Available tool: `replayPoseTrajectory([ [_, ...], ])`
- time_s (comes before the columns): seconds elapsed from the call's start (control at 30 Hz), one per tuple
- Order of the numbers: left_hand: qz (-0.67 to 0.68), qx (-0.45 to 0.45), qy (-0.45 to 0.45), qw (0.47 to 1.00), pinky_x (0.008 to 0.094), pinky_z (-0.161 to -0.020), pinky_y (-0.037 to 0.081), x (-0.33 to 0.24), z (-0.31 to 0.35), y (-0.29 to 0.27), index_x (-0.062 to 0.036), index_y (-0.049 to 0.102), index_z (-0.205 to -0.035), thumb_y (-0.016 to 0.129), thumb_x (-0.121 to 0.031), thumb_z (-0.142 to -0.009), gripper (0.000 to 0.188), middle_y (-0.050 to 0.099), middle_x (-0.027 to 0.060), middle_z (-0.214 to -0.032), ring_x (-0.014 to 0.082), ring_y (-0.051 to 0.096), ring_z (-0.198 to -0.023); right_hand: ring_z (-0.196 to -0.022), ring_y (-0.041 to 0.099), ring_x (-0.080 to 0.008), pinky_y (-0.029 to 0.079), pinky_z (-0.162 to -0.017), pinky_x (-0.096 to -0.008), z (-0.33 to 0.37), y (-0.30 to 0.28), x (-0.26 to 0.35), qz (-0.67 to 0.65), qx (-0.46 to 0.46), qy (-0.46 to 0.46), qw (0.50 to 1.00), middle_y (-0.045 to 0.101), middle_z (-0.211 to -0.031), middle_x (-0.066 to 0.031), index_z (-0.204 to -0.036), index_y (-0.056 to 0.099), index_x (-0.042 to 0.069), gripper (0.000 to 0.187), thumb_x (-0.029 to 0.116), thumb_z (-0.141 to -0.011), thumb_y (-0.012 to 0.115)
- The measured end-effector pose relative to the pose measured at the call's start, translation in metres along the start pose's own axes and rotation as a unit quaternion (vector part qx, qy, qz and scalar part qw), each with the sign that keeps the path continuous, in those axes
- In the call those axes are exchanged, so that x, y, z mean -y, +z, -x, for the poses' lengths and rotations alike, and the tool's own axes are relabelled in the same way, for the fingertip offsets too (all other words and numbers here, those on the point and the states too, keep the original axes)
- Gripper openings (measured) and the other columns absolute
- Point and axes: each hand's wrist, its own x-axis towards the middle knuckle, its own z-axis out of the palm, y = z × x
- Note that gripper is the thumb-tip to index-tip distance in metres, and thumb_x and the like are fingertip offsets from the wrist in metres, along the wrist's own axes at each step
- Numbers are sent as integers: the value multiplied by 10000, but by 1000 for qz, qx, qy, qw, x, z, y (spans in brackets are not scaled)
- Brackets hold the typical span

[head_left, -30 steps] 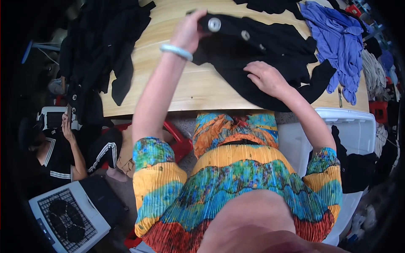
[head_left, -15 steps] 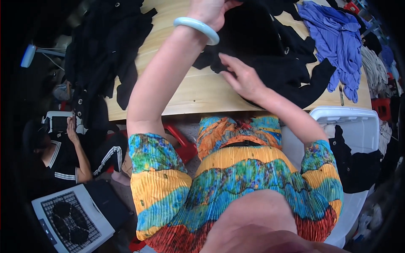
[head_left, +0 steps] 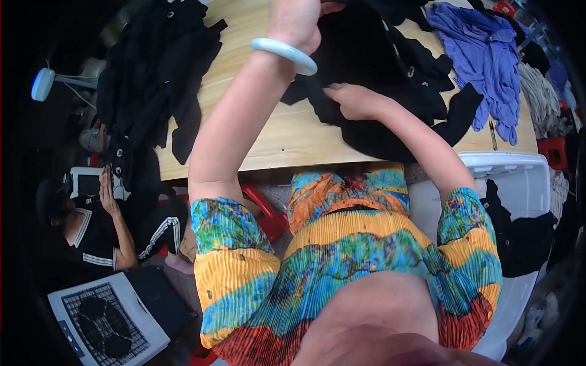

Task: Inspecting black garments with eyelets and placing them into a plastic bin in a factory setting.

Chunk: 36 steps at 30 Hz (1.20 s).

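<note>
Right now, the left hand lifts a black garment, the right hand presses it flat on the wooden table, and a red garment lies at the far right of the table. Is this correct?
Not quite. The garment at the far right of the wooden table is blue-purple, not red, as the head view shows. The rest holds: the left hand lifts the black garment and the right hand presses it on the table.

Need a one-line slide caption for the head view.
Left hand lifts a black garment off a wooden table while the right hand presses it flat, with a blue garment beside it.
</note>
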Motion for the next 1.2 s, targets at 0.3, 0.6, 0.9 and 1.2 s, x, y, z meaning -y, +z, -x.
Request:
replayPoseTrajectory([
  [0.3,-41,-169,-15,985,261,-640,411,33,-30,-34,-31,581,-855,528,-227,-855,203,573,48,-794,135,501,-705,-832,554,-302,459,-748,-363,38,-41,8,69,-130,-47,988,559,-857,-140,-873,597,59,167,137,-728,566],
  [0.6,116,-98,-150,977,272,-695,419,93,15,-50,-18,497,-857,510,-266,-854,248,527,49,-812,116,485,-754,-656,563,-166,442,-607,-273,74,-117,81,-81,-356,-110,924,590,-739,-92,-868,595,24,135,98,-755,609],
  [0.9,59,-48,-281,957,216,-356,356,136,101,-46,-36,454,-733,498,-312,-877,314,526,58,-588,110,475,-420,-676,551,-315,431,-618,-341,42,-28,18,-130,-170,21,977,543,-724,-185,-882,515,-19,139,81,-787,501],
  [1.2,103,-54,-252,961,173,-525,381,148,120,-49,-58,506,-680,652,-83,-767,172,545,1,-673,44,487,-598,-635,550,-218,427,-601,-309,37,-9,13,-222,-230,98,942,574,-739,-137,-924,526,4,180,104,-774,516],
])
